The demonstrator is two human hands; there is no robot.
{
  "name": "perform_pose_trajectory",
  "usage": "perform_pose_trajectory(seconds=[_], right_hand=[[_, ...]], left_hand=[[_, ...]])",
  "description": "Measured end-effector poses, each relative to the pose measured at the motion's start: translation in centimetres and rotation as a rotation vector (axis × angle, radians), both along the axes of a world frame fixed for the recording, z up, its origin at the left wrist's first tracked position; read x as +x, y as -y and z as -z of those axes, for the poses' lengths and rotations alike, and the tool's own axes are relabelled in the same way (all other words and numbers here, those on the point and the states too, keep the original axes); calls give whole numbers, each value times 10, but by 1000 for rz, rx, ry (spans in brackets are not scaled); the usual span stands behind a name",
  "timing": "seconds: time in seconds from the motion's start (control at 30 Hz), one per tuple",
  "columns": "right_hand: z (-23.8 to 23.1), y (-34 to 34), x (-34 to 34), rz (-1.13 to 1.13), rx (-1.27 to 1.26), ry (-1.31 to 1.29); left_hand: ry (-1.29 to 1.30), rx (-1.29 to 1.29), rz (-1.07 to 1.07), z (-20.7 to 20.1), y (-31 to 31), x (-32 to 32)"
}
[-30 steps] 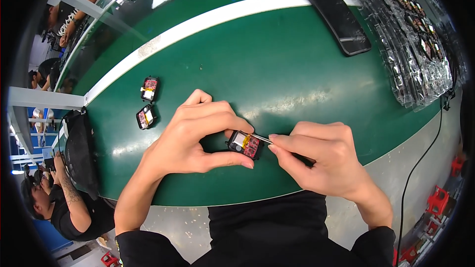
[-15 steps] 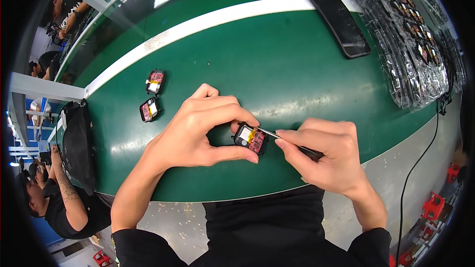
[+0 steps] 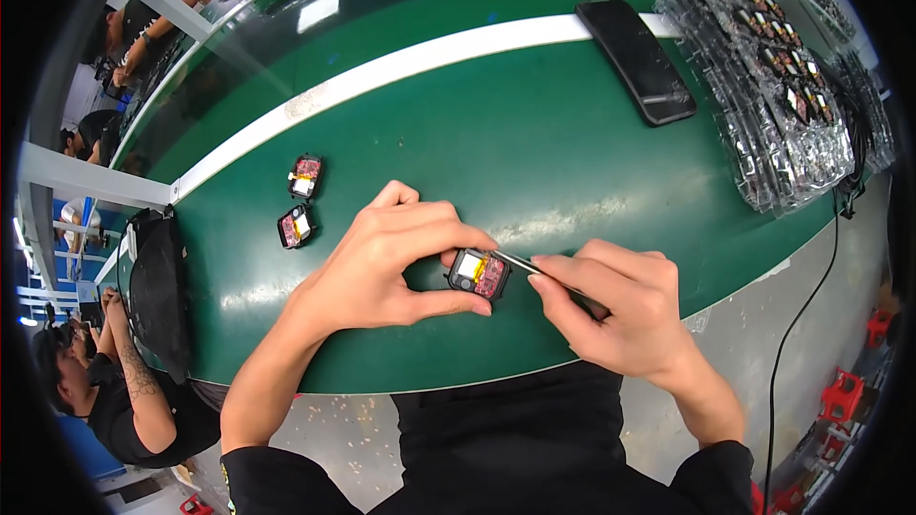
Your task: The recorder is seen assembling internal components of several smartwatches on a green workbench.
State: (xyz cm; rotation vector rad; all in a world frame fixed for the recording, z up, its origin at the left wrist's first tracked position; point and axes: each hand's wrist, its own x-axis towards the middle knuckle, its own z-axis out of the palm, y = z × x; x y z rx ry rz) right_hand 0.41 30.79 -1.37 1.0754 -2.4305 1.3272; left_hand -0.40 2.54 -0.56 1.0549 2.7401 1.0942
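Note:
Between the thumb and fingers of my left hand (image 3: 391,257) is a small black watch-like case (image 3: 479,274), its inside facing up. A red circuit board, a white block and yellow tape show in it. My right hand (image 3: 620,300) pinches a thin metal tool with a dark handle, perhaps tweezers (image 3: 520,261). The tool's tip meets the case's upper edge, beside my left index fingertip; the exact contact point is too small to make out. Two similar opened cases, one upper (image 3: 305,176) and one lower (image 3: 297,226), lie on the table to the left.
The green table (image 3: 458,153) has a white strip (image 3: 382,61) across it. A black phone (image 3: 637,62) lies at the far right, near stacked clear plastic trays (image 3: 763,105) holding several cases. A black bag (image 3: 157,291) stands at the left edge, near a seated co-worker (image 3: 124,391).
The view has shifted slightly. The case has turned a little in my left hand, and the tool stays at its upper edge. Both hands keep their grip.

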Motion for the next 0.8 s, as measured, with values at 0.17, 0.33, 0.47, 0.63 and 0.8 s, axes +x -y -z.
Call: perform_pose_trajectory(seconds=[0.17,0.33,0.47,0.63,0.8], right_hand=[[-7,14,5,39,-108,161],[-15,27,11,27,92,102],[-10,33,11,54,159,84],[-12,32,18,137,167,-7],[-14,33,26,213,234,12]], left_hand=[[-25,-18,6,-2,4,1],[98,2,19,-11,5,6],[245,4,41,-18,16,8],[290,-15,71,-26,17,7],[10,-95,-267,-47,36,13]])
